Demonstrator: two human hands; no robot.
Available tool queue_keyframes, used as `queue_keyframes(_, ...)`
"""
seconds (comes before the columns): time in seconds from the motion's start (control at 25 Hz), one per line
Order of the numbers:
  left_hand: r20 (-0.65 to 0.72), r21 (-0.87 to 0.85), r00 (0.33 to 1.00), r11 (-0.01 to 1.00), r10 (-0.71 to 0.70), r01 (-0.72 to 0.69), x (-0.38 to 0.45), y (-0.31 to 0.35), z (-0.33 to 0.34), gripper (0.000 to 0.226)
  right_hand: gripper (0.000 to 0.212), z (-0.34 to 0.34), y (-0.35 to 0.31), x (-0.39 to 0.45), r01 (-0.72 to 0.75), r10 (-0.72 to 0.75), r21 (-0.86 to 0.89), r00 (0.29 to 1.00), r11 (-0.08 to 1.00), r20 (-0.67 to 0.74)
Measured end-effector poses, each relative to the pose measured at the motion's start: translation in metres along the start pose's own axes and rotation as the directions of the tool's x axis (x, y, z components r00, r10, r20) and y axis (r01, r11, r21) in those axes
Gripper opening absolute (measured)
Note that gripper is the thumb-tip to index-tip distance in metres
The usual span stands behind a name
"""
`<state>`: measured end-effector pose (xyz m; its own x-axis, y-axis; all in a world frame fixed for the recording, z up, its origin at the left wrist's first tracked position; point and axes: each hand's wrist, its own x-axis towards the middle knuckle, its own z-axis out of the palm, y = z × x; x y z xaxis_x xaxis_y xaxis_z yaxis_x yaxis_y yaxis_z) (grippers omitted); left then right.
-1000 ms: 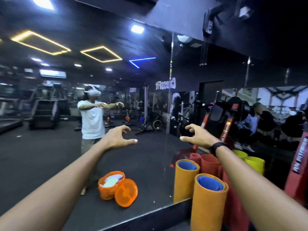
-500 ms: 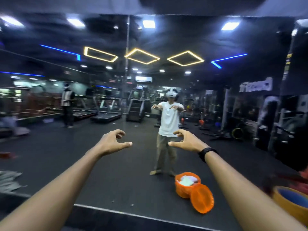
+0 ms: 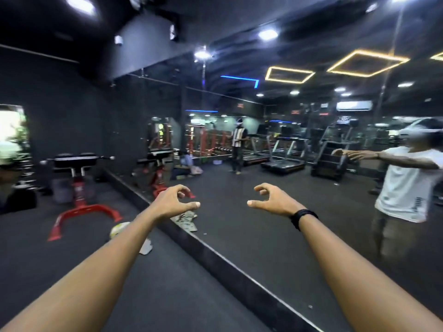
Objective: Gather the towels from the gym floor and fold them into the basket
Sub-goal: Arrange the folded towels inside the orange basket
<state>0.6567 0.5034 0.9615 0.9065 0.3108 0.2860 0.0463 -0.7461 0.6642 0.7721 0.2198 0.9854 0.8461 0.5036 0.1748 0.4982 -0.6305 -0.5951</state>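
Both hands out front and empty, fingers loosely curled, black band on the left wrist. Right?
Not quite: the head view shows the black band on the right wrist, not the left. The rest holds: the left hand and right hand reach out in front, fingers loosely curled, holding nothing.

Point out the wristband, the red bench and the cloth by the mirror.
wristband (image 3: 304, 215): head view, middle of the black band.
red bench (image 3: 82, 210): head view, its curved red foot.
cloth (image 3: 185, 220): head view, its crumpled middle.
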Motion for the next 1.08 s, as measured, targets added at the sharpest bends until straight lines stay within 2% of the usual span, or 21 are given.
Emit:
queue_keyframes(0.2,-0.095,0.02,0.985,0.989,-0.146,0.149,0.031,-0.108,-0.046,0.052,0.066,0.104,-0.051,0.12,0.145,-0.149,0.04,0.978,0.989,0.149)
queue_keyframes(0.32,-0.152,0.053,0.965,0.973,-0.215,0.225,0.068,-0.163,-0.066,0.06,0.065,0.155,-0.07,0.198,0.22,-0.226,0.053,0.955,0.974,0.194)
queue_keyframes(0.48,-0.232,0.06,0.924,0.944,-0.303,0.324,0.14,-0.226,-0.096,0.055,0.066,0.211,-0.098,0.32,0.295,-0.309,0.09,0.91,0.951,0.275)
queue_keyframes(0.68,-0.27,0.061,0.888,0.913,-0.373,0.403,0.229,-0.293,-0.129,0.052,0.065,0.259,-0.132,0.45,0.326,-0.346,0.115,0.877,0.938,0.333)
queue_keyframes(0.84,-0.27,0.072,0.862,0.884,-0.429,0.463,0.289,-0.366,-0.145,0.06,0.066,0.32,-0.151,0.541,0.351,-0.358,0.092,0.849,0.932,0.387)
queue_keyframes(1.08,-0.283,0.058,0.857,0.884,-0.43,0.463,0.402,-0.499,-0.185,0.053,0.066,0.417,-0.194,0.688,0.369,-0.376,0.095,0.845,0.925,0.381)
